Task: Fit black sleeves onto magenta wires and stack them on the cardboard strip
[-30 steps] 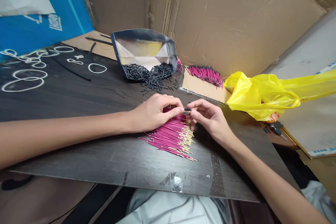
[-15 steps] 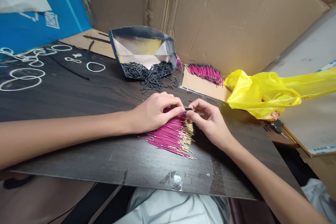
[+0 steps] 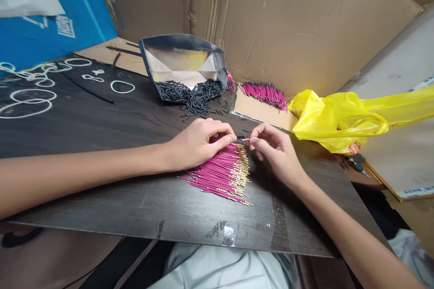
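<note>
Many magenta wires with gold metal tips [image 3: 217, 169] lie fanned side by side on the dark table. Over their upper part rests my left hand [image 3: 206, 142], thumb and fingers pinched on a wire near its tip end. My right hand [image 3: 271, 146] is just right of it, its thumb and index finger closed on the gold tip of a wire that points toward it. A short black tube [image 3: 241, 137] shows between the two hands. Behind them, an open folded box [image 3: 183, 61] holds short black tubes [image 3: 195, 95], some spilled onto the table.
White rubber bands [image 3: 30, 95] lie at the left. More magenta wires with black ends [image 3: 266, 95] sit on cardboard [image 3: 259, 110] at the back. A yellow plastic bag [image 3: 335, 117] is at the right, near keys [image 3: 357, 162]. Cardboard walls stand behind.
My right hand has moved slightly right, away from my left hand. A gold tip now shows at its fingertips, where the black tube was before. My left hand has barely moved.
</note>
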